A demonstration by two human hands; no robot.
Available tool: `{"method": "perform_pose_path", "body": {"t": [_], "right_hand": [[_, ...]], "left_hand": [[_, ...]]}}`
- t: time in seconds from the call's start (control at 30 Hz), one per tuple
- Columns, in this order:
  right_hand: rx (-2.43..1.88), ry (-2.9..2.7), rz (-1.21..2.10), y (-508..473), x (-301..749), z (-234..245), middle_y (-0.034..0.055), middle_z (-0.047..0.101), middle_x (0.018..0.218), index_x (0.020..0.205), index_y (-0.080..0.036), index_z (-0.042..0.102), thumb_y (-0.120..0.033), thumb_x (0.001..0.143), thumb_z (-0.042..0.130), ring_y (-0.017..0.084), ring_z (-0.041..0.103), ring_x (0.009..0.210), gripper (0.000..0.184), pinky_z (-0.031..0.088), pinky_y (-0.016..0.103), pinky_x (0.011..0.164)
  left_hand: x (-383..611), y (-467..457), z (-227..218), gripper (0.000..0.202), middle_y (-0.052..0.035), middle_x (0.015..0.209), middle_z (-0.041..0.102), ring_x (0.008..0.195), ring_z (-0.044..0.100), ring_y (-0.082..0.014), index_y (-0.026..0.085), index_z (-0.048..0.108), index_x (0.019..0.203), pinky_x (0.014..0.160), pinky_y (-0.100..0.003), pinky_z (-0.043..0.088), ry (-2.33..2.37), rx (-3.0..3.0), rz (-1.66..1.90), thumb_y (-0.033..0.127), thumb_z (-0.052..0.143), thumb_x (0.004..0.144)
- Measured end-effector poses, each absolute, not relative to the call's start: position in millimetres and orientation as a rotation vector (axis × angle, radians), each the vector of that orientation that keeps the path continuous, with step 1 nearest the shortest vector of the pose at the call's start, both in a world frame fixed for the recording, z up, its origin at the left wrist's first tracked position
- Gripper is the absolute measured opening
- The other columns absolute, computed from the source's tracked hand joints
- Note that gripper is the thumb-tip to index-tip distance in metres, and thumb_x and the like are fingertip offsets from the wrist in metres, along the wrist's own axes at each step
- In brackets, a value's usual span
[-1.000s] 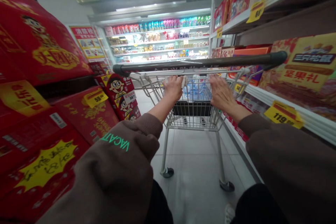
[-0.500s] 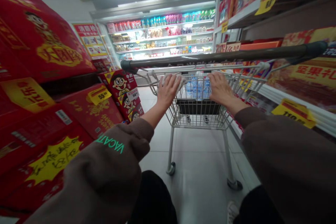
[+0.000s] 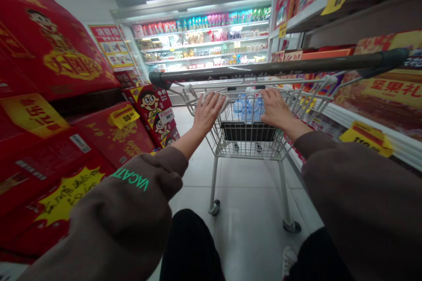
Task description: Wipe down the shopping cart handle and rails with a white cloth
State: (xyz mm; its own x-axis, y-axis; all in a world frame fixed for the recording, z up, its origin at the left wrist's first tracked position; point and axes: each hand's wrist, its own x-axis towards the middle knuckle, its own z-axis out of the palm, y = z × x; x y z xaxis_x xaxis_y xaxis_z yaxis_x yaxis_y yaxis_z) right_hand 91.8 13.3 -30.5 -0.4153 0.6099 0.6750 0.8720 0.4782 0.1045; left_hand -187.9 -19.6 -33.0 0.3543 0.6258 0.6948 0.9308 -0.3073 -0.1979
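Wire shopping cart (image 3: pixel 250 151): light, stiff, rolls easily; grip the dark handle bar (image 3: pixel 263 69). Your left hand (image 3: pixel 207 114), right hand (image 3: pixel 276 107): fingers spread flat on the rim, holding nothing.

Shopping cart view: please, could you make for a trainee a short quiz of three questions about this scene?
1. True or false: the right hand rests on the wire basket of the shopping cart.
2. What lies under the left hand? A: bottled water. B: a white cloth or tissue. C: a price tag.
3. Fill in: the yellow price tag on the red carton begins with the number ___.

Key: 1 true; 2 B; 3 55
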Motion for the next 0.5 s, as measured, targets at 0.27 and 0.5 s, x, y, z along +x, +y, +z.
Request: {"method": "perform_pose_path", "body": {"t": [0.27,0.5], "right_hand": [[-1.189,-2.131,-0.556,2,72,-33,0.0224,0.049,0.154,0.157,-0.008,0.038,-0.010,0.077,0.058,0.040,0.041,0.147,0.083,0.029,0.060,0.126],[-1.181,-1.952,-0.509,-3,51,-54,0.0195,0.043,0.160,0.150,-0.011,0.045,-0.009,0.080,0.051,0.036,0.035,0.151,0.070,0.032,0.059,0.124]], "left_hand": [[-192,-23,-28,0.073,-0.0121,0.159,0.052,0.153,0.040,-0.0319,0.020,0.050,0.155,0.129,-0.055,0.032,-1.663,-1.744,-0.952,0.000,0.047,0.085],[-179,-21,-37,0.084,-0.0118,0.160,0.049,0.152,0.041,-0.0316,0.024,0.044,0.158,0.128,-0.054,0.033,-1.744,-1.729,-0.968,-0.004,0.049,0.079]]}}
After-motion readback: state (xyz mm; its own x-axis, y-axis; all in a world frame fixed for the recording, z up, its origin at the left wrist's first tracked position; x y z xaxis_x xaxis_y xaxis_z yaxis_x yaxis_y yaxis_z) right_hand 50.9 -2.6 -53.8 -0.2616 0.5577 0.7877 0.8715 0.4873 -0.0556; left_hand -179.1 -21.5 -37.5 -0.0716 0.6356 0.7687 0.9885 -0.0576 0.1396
